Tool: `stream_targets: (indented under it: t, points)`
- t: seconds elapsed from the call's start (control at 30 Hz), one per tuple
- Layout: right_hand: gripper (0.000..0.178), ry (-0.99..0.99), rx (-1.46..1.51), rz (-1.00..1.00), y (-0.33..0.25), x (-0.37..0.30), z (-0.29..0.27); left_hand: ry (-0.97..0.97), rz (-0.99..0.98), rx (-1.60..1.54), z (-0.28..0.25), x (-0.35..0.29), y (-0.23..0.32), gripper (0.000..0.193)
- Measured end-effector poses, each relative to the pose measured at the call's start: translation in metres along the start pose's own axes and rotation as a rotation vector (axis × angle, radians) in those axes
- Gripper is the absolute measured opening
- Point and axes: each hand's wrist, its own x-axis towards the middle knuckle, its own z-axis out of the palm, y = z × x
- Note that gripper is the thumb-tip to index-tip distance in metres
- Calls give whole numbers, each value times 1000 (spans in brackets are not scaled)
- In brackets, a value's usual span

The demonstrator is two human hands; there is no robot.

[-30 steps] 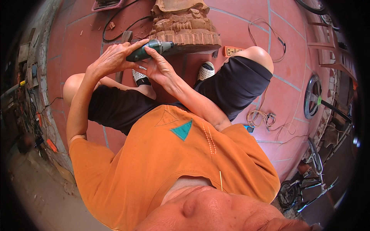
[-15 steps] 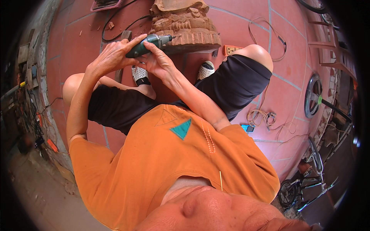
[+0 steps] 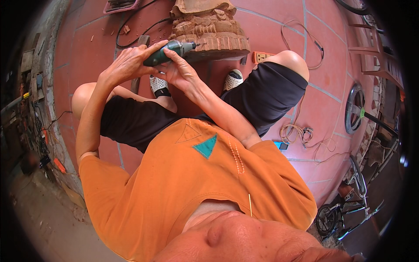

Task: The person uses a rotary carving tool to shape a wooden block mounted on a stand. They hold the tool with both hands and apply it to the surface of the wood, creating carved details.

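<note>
My left hand (image 3: 128,65) grips the body of a green rotary tool (image 3: 168,51). My right hand (image 3: 181,72) steadies it from below, with fingers laid on its front end. The tool's thin bit points right and meets the lower edge of a carved reddish wooden piece (image 3: 209,28) standing on the floor between my feet. I sit with knees apart in black shorts and an orange shirt, and my white shoes (image 3: 233,79) rest just below the carving.
The floor is red tile (image 3: 323,74) with wood chips. A beige power strip (image 3: 262,56) and loose cables (image 3: 297,131) lie to the right, near a small blue object (image 3: 281,145). A wheel (image 3: 353,109), bicycle (image 3: 345,214) and wooden frame (image 3: 371,48) stand at right. Tools clutter the left wall.
The tool and both hands shifted slightly upward along the carving's lower edge, then settled a touch lower. Both hands kept their hold.
</note>
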Motion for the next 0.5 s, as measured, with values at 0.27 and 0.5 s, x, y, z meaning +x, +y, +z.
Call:
stream_targets:
  t: [0.27,0.5]
  points:
    - [39,21,21,1,6,-4,0,-31,30,-30,-1,0,-2,93]
    - [38,27,54,9,10,-8,0,-103,-4,-11,-9,0,5,95]
